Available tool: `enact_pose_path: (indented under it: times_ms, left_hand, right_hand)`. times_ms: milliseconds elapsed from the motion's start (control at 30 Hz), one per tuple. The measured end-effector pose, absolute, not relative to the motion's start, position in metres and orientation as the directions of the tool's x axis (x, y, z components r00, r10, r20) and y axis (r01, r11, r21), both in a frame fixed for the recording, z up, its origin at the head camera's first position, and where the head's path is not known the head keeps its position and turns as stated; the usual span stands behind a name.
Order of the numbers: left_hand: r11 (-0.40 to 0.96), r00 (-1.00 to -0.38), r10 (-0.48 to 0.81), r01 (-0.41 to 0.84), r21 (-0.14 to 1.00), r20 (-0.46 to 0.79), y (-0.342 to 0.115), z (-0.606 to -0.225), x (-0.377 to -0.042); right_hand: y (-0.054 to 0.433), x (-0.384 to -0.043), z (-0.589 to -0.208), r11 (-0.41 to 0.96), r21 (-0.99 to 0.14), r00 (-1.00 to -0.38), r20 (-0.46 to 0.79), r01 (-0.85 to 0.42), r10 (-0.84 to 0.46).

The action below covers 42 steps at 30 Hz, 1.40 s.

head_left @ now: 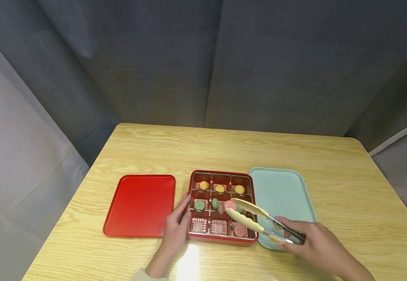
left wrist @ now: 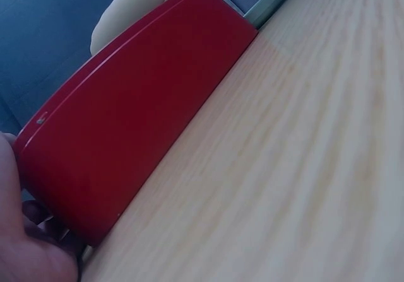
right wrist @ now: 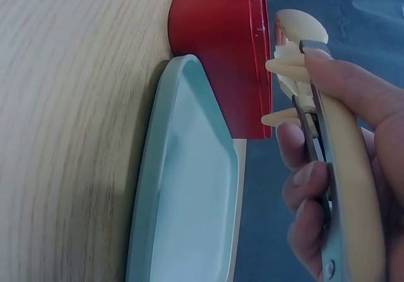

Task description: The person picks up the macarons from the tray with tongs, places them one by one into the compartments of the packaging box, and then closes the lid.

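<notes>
A dark grey curtain (head_left: 161,58) is hung behind a wood-grained bench (head_left: 224,150). On the bench, three pieces are set in a row: a red tray (head_left: 143,203) at left, a red box (head_left: 221,240) in the middle, and a pale green tray (head_left: 281,191) just beside the box at right; whether box and green tray are in contact cannot be told. The box is fitted with a nine-compartment insert (head_left: 210,211). Cream-tipped tongs (head_left: 247,222) are reached across the box's right side, clasped in the right hand (head_left: 312,240), by which thumb and fingers are wrapped about the handles. The left hand (head_left: 176,226) is laid against the box's left side, fingers extended, thumb apart from them at the rim.

Among the smallest items, a pink macaron (head_left: 229,204) is seen between the tips of the tongs, over the middle row. In the far row are held three yellow macarons (head_left: 220,188), one per compartment. In the middle row, a green macaron (head_left: 199,205) is placed at left, a second green macaron (head_left: 215,203) is stood on edge in the centre, and a third green macaron (head_left: 240,209) is partly hidden by the tongs. A second pink macaron (head_left: 239,230) is contained in the near right compartment.
</notes>
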<state>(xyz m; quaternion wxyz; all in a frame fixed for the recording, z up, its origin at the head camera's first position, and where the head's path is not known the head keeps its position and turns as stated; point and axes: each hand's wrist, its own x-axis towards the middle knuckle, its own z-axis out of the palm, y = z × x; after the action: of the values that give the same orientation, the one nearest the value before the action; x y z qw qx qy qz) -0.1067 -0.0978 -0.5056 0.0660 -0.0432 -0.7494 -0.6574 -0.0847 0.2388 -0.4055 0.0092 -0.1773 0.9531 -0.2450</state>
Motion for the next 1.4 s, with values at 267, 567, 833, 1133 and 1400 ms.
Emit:
enact_pose_path:
  times_ms: [267,567,833,1133,1400]
  left_hand:
    - [0.128,-0.988,-0.014,0.150,0.980,0.153,-0.0981,-0.5080,-0.1073]
    - [0.109,-0.991,-0.029,0.128,0.986,0.132,-0.0972,-0.5044,-0.1068]
    - [0.111,-0.988,-0.026,0.146,0.983,0.150,-0.0974,-0.5042,-0.1069]
    - [0.122,-0.987,-0.022,0.157,0.980,0.161,-0.0975,-0.5051,-0.1069]
    - [0.109,-0.987,-0.016,0.157,0.982,0.159,-0.0980,-0.5059,-0.1067]
  right_hand:
    - [0.2415,-0.0835,-0.4072,0.781,-0.466,-0.894,0.050,-0.414,-0.445]
    - [0.2404,-0.0852,-0.4058,0.760,-0.544,-0.865,-0.120,-0.354,-0.488]
    - [0.2401,-0.0852,-0.4053,0.753,-0.545,-0.858,-0.114,-0.368,-0.502]
    - [0.2397,-0.0850,-0.4057,0.755,-0.535,-0.857,-0.105,-0.379,-0.504]
    - [0.2403,-0.0843,-0.4074,0.761,-0.544,-0.866,-0.118,-0.353,-0.486]
